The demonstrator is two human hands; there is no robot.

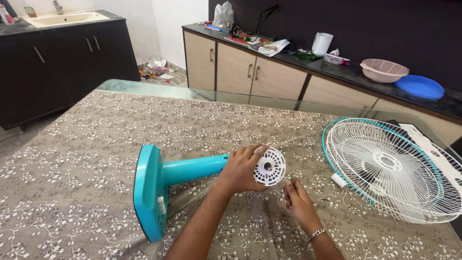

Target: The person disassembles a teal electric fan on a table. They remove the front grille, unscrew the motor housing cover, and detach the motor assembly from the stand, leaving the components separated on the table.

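A teal fan stand (pixel 159 185) lies on its side on the patterned tablecloth (pixel 96 159), base toward the left. My left hand (pixel 240 168) grips its white round motor housing (pixel 270 167) at the right end of the pole. My right hand (pixel 297 197) is just below and right of the housing, fingers pinched together on something too small to make out. A white wire fan guard with a teal rim (pixel 390 166) lies flat at the right. A small white cylindrical part (pixel 339 180) rests beside the guard.
Behind the table runs a dark counter (pixel 346 72) with a pink bowl (pixel 384 70), a blue lid (pixel 419 86), a white jug (pixel 321 43), papers and a plastic bag. A sink cabinet (pixel 62 53) stands at the back left. Litter lies on the floor.
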